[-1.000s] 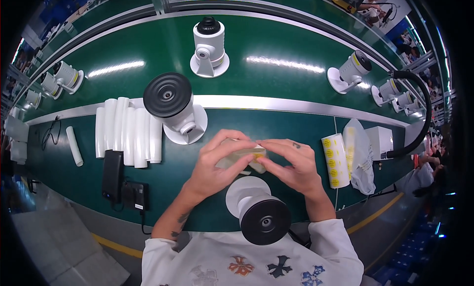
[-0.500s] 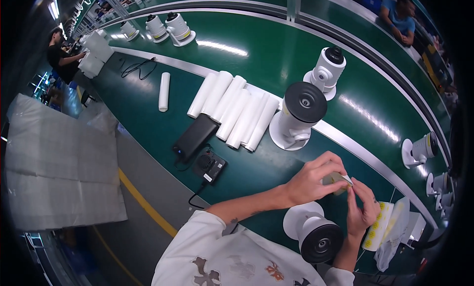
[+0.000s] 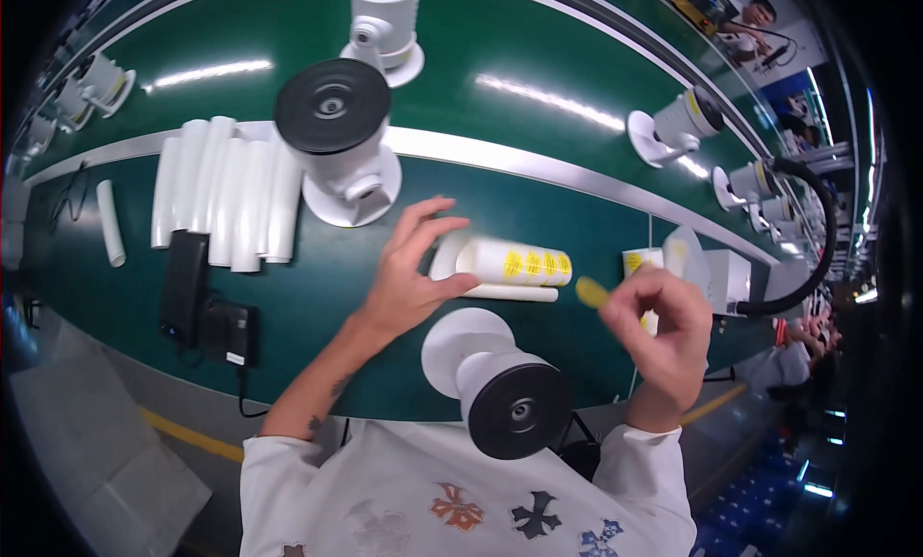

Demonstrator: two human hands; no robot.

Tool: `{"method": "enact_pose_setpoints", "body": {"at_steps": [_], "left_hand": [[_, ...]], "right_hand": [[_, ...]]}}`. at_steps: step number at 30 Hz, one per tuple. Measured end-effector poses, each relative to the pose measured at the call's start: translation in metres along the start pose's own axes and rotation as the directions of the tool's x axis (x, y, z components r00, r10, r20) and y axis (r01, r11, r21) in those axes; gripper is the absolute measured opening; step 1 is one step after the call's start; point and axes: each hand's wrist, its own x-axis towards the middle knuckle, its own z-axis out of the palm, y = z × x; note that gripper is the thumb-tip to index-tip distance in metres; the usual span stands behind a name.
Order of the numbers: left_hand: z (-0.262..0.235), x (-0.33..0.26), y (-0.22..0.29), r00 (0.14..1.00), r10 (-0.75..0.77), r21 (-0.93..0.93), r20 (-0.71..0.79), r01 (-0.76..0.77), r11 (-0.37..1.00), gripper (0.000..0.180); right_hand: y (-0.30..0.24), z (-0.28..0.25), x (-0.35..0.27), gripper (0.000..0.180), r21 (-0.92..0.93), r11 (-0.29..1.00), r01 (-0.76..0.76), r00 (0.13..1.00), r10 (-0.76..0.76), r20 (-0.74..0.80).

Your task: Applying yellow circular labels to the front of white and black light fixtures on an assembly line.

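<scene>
My right hand [image 3: 661, 328] pinches a small yellow sticker [image 3: 591, 292] between thumb and fingertips, slightly blurred. Left of it, a curled white label sheet with yellow stickers [image 3: 524, 262] lies on the table. At that sheet's left end, my left hand [image 3: 409, 273] has its fingers spread and its thumb near the curled edge; whether they touch is unclear. Close to my body, a white security camera [image 3: 471, 350] lies tilted, its black round base [image 3: 519, 411] facing me. A second such camera [image 3: 344, 168] stands beyond my left hand, black disc [image 3: 333, 105] up.
Several white paper rolls [image 3: 226, 197] lie at the left, near a black power bank-like box [image 3: 183, 288] and a small black device [image 3: 231, 331] with a cable. More white cameras [image 3: 678, 126] stand on the green conveyor [image 3: 538, 38]. A plastic bag [image 3: 683, 254] and a black hose [image 3: 827, 240] are right.
My hands have moved apart. The right one has drawn a yellow sticker away, while the left has loosened from the label sheet, now lying on the table. My view has turned right.
</scene>
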Motion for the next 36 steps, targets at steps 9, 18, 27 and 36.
{"method": "enact_pose_setpoints", "body": {"at_steps": [9,18,27,36], "left_hand": [[-0.009,-0.027,0.011,0.951,0.269,0.062,-0.152,-0.263,0.963,0.045],[-0.018,-0.040,0.056,0.901,0.412,-0.060,-0.140,-0.423,0.904,0.045],[-0.021,-0.041,0.072,0.848,0.529,-0.178,-0.043,-0.527,0.831,0.036],[-0.022,-0.044,0.071,0.820,0.570,-0.138,0.056,-0.559,0.818,0.041]], "right_hand": [[-0.022,-0.004,-0.028,0.009,0.348,0.931,-0.112,0.810,-0.117,0.575],[-0.018,0.012,-0.040,0.011,0.132,0.989,-0.068,0.877,-0.004,0.481],[-0.020,0.015,-0.043,0.012,0.061,0.998,-0.026,0.899,-0.003,0.437],[-0.020,0.015,-0.043,0.012,0.059,0.998,-0.009,0.899,-0.018,0.438]]}}
